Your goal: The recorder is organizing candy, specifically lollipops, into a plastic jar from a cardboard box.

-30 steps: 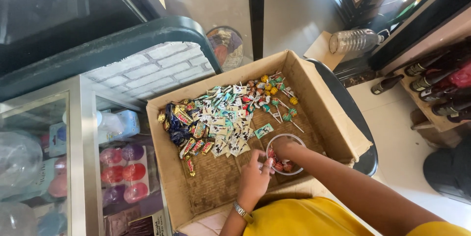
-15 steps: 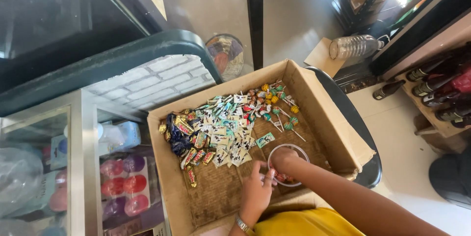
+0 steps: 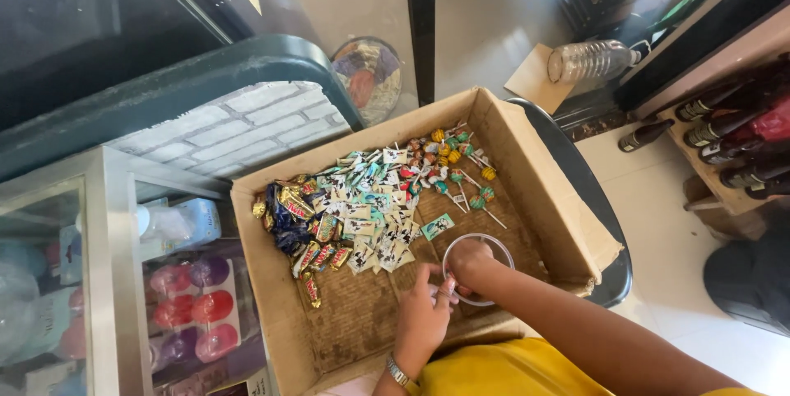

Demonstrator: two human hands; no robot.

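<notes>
A right hand [image 3: 469, 260] reaches into a small clear bowl [image 3: 478, 269] inside a cardboard box [image 3: 527, 174] (its grip hidden). The left hand [image 3: 424, 318] pinches the bowl's rim, beside sweets [image 3: 362, 215].

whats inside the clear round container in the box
The right hand reaches into the clear round container and covers most of its inside; the left hand is at its rim. Its contents cannot be seen.

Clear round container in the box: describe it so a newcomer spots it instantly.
Start at the open cardboard box in the middle of the head view. The clear round container sits at its near right, with the right hand in it and the left hand at its rim. It is the box's only container; everything else is loose wrapped sweets.
</notes>
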